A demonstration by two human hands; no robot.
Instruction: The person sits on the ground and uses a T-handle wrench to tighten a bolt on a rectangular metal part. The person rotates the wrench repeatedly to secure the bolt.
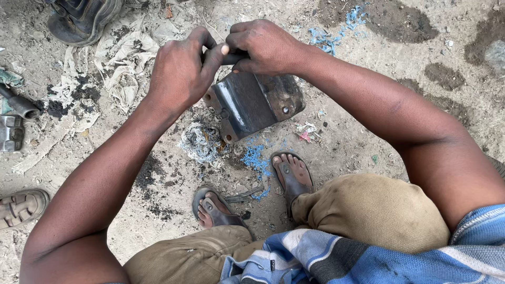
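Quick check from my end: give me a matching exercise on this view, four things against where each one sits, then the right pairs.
Things:
1. dark metal bracket
2. tangled wire wad
3. dirty rag
4. grey sandal

Places:
A. left edge of the view, low down
B. under the left hand and right hand, tilted on the ground
C. on the dirt just left of the bracket's lower corner
D. upper left, crumpled beside a dark shoe

Pairs: 1-B, 2-C, 3-D, 4-A
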